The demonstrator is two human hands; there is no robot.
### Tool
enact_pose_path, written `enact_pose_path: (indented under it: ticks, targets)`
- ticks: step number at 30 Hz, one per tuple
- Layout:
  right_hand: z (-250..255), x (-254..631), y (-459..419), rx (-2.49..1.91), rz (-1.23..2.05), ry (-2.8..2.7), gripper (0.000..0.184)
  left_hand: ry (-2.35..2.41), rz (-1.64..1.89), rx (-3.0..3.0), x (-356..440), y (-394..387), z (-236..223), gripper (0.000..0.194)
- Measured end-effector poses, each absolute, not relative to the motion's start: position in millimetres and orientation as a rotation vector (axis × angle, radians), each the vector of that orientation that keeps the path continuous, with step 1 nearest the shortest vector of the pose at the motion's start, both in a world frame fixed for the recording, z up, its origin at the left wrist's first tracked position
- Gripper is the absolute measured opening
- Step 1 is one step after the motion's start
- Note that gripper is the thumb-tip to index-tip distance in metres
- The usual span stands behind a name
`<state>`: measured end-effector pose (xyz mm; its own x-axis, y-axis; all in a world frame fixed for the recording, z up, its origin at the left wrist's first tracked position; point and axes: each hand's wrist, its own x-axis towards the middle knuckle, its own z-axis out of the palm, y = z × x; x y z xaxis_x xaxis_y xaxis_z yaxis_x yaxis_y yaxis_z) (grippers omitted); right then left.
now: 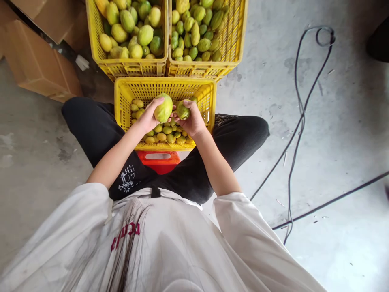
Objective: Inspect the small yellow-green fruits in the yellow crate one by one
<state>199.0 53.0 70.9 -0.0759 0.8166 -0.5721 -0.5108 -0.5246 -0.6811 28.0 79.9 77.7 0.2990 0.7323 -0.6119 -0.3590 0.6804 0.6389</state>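
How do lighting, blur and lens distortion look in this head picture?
Head view: diffuse light, floor brightest toward lower right, dimmer toward upper right; head view: wide-angle stretch on the white sleeves; head view: larger fruit in the left hand and smaller fruit in the right hand fairly clear, hair strands over the shirt softer.

— Can see all of the two back crates (130, 67)?
— No, cut off at the top.
— And under the left hand (150, 115) and right hand (194, 119)?
— Can't see all the small fruit (161, 137) there.
— And the red thing (161, 164)?
— Partly hidden by the legs (243, 138).
— And the black thing (379, 40)?
— Cut off, can't tell what.
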Motion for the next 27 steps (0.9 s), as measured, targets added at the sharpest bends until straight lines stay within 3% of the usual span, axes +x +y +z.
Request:
enact_pose_path:
  ticks: [11,22,27]
  targets:
    - [83.1,199.6,57.0,-1.249,1.663,-0.252,0.01,1.054,0.81,0.363,23.8,86.7,84.2,0.041]
    - [80.7,200.5,56.1,-1.173,1.7,-0.245,0.015,1.076,0.937,0.41,25.7,82.9,84.8,0.02]
    - [77.7,196.8,52.6,-1.256,1.688,-0.384,0.033,1.093,0.896,0.429,30.2,75.6,85.4,0.032]
